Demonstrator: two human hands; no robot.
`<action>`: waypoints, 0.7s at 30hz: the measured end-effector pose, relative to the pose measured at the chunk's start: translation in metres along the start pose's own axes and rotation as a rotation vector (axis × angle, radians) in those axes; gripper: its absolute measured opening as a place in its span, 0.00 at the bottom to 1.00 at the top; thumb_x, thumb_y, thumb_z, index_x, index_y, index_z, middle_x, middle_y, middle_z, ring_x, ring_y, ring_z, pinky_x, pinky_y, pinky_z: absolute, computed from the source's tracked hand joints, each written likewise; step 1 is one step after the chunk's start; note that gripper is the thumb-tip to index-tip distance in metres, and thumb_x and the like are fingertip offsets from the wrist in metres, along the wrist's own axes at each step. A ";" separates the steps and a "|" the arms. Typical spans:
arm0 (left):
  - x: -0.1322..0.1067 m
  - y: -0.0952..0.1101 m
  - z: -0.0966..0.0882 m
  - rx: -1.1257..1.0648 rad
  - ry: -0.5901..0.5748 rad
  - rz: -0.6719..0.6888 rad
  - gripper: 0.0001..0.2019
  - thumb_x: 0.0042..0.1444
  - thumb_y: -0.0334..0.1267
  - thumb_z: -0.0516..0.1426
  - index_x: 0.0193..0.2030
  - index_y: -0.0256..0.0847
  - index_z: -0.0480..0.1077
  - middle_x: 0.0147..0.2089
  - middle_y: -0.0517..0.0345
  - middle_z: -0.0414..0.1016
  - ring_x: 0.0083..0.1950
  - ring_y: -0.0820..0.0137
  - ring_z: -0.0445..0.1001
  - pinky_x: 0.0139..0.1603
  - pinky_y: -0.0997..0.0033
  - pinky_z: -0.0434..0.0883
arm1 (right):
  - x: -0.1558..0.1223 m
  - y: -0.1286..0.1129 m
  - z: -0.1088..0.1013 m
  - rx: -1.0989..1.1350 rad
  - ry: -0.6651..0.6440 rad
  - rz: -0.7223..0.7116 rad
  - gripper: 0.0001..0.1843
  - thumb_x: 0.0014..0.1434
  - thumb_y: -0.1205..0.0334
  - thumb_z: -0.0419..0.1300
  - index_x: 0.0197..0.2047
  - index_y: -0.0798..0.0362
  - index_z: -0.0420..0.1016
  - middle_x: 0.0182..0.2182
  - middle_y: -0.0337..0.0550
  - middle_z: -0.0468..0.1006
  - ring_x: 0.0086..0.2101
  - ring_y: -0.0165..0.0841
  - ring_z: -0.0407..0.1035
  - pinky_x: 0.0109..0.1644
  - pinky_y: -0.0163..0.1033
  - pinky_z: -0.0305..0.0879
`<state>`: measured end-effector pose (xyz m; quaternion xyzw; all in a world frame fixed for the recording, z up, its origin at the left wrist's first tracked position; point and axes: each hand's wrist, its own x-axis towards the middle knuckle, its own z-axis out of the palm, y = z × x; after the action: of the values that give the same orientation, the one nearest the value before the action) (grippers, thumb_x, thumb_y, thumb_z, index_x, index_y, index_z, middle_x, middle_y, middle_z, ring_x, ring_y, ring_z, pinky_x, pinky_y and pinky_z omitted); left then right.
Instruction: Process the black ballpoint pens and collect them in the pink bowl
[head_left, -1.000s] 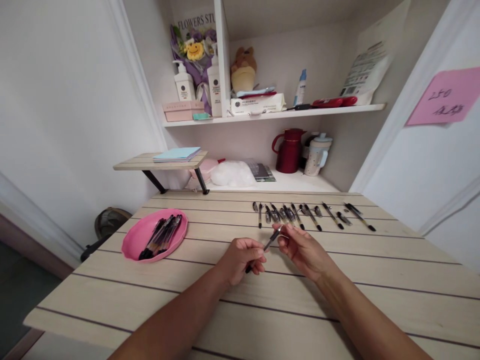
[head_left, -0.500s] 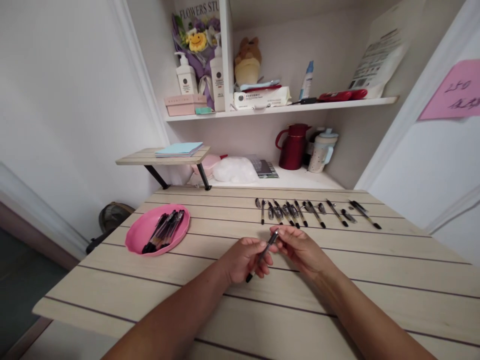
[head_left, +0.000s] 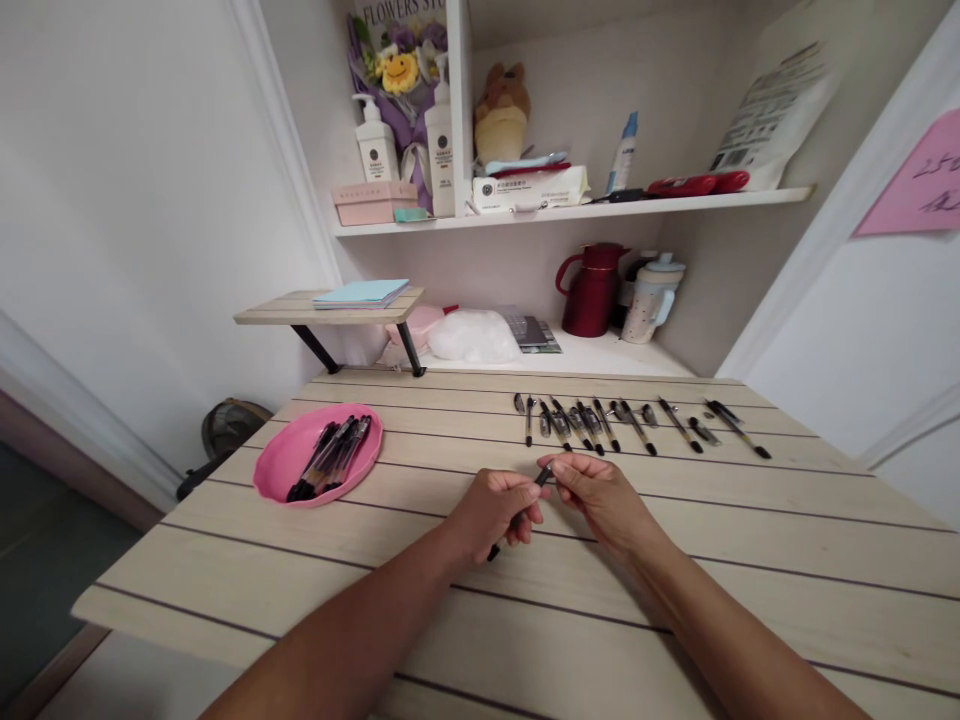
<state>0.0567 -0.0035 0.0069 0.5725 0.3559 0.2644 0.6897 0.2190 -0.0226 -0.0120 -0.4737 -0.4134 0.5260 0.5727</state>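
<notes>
1. My left hand [head_left: 495,510] is curled closed round the lower barrel of a black pen [head_left: 543,475]. My right hand [head_left: 600,495] pinches the pen's upper tip.
2. The pen slants from near-left to far-right above the table [head_left: 675,600], bridging both hands.
3. The row of pen parts [head_left: 637,425] lies just beyond my right hand. The pink tray [head_left: 274,480] sits well off to the left.

"FLOWERS" on bouquet wrapping [head_left: 388,12]

Slim black pen [head_left: 519,513], tilted with far end higher, above the wooden surface [head_left: 750,590], mid-barrel hidden, both ends showing, held at both ends
</notes>
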 end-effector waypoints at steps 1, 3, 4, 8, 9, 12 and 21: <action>0.000 0.000 0.001 0.042 0.020 0.012 0.14 0.48 0.45 0.55 0.22 0.35 0.67 0.14 0.63 0.63 0.14 0.79 0.59 0.14 0.79 0.51 | -0.001 0.000 0.001 -0.012 0.007 -0.001 0.19 0.43 0.50 0.66 0.33 0.58 0.78 0.14 0.35 0.66 0.18 0.24 0.52 0.21 0.32 0.46; 0.001 -0.001 0.001 0.079 0.042 0.022 0.14 0.48 0.44 0.55 0.20 0.35 0.67 0.13 0.63 0.62 0.14 0.79 0.60 0.14 0.78 0.51 | -0.002 -0.001 0.003 -0.027 0.012 0.005 0.19 0.44 0.50 0.66 0.32 0.58 0.77 0.14 0.35 0.66 0.18 0.23 0.53 0.21 0.32 0.47; 0.002 -0.002 0.000 0.063 0.049 0.021 0.14 0.48 0.44 0.55 0.21 0.35 0.67 0.14 0.62 0.63 0.14 0.79 0.60 0.15 0.78 0.52 | -0.002 -0.002 0.004 -0.028 0.004 0.013 0.18 0.44 0.50 0.65 0.32 0.58 0.77 0.15 0.36 0.67 0.18 0.24 0.54 0.21 0.32 0.48; 0.010 -0.008 -0.006 -0.175 0.099 -0.005 0.14 0.46 0.45 0.56 0.31 0.34 0.69 0.20 0.62 0.66 0.15 0.80 0.60 0.16 0.78 0.51 | 0.012 -0.011 0.003 -0.054 0.007 0.041 0.20 0.45 0.50 0.63 0.39 0.53 0.74 0.25 0.40 0.75 0.19 0.25 0.60 0.21 0.32 0.51; 0.012 -0.009 -0.008 -0.238 0.120 -0.012 0.14 0.45 0.45 0.56 0.33 0.35 0.69 0.21 0.62 0.66 0.15 0.80 0.60 0.16 0.78 0.51 | 0.021 -0.014 0.001 -0.113 0.047 0.029 0.19 0.46 0.51 0.62 0.40 0.52 0.73 0.27 0.40 0.75 0.18 0.25 0.61 0.20 0.32 0.52; 0.018 -0.010 -0.016 -0.364 0.178 -0.023 0.15 0.44 0.45 0.56 0.35 0.35 0.68 0.21 0.63 0.66 0.17 0.80 0.60 0.17 0.78 0.51 | 0.060 -0.025 -0.003 -0.578 0.179 -0.073 0.15 0.53 0.52 0.54 0.36 0.53 0.73 0.26 0.42 0.76 0.19 0.28 0.65 0.21 0.33 0.56; 0.025 -0.014 -0.029 -0.492 0.247 0.063 0.14 0.46 0.43 0.54 0.36 0.35 0.66 0.22 0.62 0.65 0.17 0.79 0.59 0.19 0.77 0.50 | 0.145 -0.024 0.038 -1.227 0.230 -0.144 0.11 0.48 0.70 0.57 0.36 0.60 0.75 0.36 0.61 0.77 0.41 0.43 0.70 0.41 0.39 0.61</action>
<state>0.0483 0.0308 -0.0137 0.3622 0.3445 0.4318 0.7508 0.2020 0.1256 0.0162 -0.7406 -0.6067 0.0987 0.2714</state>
